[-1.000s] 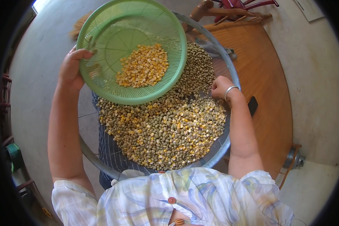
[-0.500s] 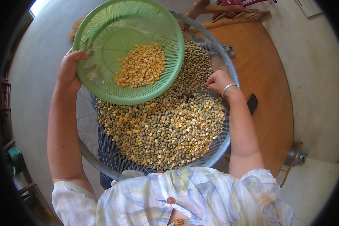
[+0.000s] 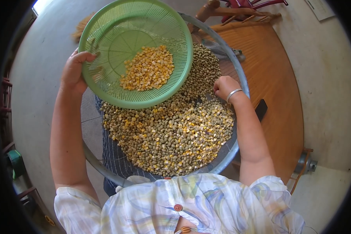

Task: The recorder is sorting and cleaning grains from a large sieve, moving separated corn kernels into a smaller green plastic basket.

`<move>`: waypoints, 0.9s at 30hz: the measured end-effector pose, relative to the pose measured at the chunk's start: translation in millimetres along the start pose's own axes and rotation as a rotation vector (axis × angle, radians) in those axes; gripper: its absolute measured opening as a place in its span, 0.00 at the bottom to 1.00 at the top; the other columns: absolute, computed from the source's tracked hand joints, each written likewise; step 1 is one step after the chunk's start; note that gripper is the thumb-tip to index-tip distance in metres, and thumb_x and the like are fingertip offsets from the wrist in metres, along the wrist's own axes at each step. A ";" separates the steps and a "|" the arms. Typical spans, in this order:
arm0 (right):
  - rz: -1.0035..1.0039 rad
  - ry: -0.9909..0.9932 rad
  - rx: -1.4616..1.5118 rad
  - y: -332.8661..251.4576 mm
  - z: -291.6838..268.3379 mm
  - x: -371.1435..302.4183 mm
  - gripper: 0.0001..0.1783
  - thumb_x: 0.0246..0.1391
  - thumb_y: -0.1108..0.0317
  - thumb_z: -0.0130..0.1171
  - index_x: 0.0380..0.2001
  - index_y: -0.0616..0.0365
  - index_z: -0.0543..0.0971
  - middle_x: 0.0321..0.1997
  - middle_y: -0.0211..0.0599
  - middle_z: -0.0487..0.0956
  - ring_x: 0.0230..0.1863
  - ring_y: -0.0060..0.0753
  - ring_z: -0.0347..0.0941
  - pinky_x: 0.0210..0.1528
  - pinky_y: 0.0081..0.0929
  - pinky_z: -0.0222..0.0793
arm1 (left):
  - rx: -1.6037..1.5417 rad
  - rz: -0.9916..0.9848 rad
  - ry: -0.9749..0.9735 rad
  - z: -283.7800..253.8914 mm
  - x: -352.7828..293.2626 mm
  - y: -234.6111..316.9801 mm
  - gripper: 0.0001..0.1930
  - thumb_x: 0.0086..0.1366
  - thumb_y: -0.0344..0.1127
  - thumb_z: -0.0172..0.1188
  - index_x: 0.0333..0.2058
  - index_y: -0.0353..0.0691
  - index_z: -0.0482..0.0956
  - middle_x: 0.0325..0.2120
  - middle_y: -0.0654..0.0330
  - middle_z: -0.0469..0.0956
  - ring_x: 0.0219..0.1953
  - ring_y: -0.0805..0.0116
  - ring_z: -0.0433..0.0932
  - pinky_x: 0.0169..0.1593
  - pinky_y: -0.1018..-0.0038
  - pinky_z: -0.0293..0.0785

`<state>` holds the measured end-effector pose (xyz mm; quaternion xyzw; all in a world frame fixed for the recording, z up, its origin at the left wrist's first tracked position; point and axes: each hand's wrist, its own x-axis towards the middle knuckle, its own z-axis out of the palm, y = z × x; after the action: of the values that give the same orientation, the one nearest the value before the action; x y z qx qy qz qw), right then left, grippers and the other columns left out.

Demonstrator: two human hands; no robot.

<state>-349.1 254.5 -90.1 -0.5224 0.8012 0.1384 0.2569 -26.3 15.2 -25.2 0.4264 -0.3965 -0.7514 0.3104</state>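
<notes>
My left hand [image 3: 74, 70] grips the rim of a green plastic basket [image 3: 105, 87], thumb on top. The basket is held tilted above the far left of a large round mesh sieve [image 3: 90, 128]. Yellow and whitish corn kernels [image 3: 149, 68] lie in a heap inside it. On the sieve spread many greenish-brown beans [image 3: 206, 64], mixed on the near side with yellow kernels [image 3: 189, 134]. My right hand [image 3: 226, 87], with a silver bangle at its wrist, is closed at the right edge of the beans. Its fingertips are curled under; what they pinch, if anything, is hidden.
A wooden table [image 3: 277, 105] stands at the right, partly under the sieve, with a dark phone-like slab [image 3: 261, 109] on it. Wooden and red furniture parts [image 3: 241, 11] are at the far side. A straw broom head [image 3: 82, 29] shows behind the basket.
My right hand has curled its fingers further down and turned slightly. The green basket has shifted a little to the right in view, with my left hand still gripping it.
</notes>
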 end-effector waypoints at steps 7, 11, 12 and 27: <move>-0.055 -0.035 0.446 27.7 1.6 2.5 0.06 0.35 0.70 0.59 0.22 0.56 0.80 0.25 0.42 0.77 0.28 0.37 0.74 0.34 0.31 0.69 | -0.006 -0.019 0.000 -6.3 2.4 -1.3 0.22 0.49 0.23 0.48 0.46 0.29 0.61 0.33 0.49 0.71 0.31 0.63 0.75 0.33 0.69 0.77; -0.007 -0.002 0.519 30.2 5.2 2.8 0.06 0.33 0.72 0.60 0.21 0.56 0.80 0.24 0.42 0.77 0.27 0.36 0.74 0.34 0.30 0.69 | 0.000 -0.008 0.001 -4.0 2.0 -1.3 0.22 0.49 0.23 0.48 0.46 0.29 0.61 0.33 0.49 0.70 0.30 0.62 0.75 0.32 0.70 0.77; -0.008 -0.002 0.490 29.9 4.7 2.1 0.06 0.32 0.72 0.61 0.22 0.57 0.80 0.24 0.41 0.78 0.27 0.37 0.74 0.34 0.30 0.69 | 0.006 -0.011 0.026 -1.7 0.9 -0.8 0.22 0.49 0.23 0.48 0.46 0.29 0.60 0.33 0.49 0.70 0.30 0.62 0.75 0.32 0.70 0.78; -0.032 -0.063 0.089 11.6 7.1 7.6 0.06 0.34 0.69 0.60 0.21 0.56 0.80 0.28 0.45 0.77 0.32 0.43 0.74 0.38 0.34 0.69 | 0.000 0.010 0.013 -0.3 0.8 -0.8 0.22 0.49 0.23 0.47 0.46 0.27 0.61 0.33 0.49 0.70 0.30 0.63 0.75 0.32 0.70 0.78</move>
<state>-360.2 257.0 -100.7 -0.5186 0.7897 0.1147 0.3071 -26.5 14.8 -26.3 0.4292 -0.3966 -0.7471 0.3167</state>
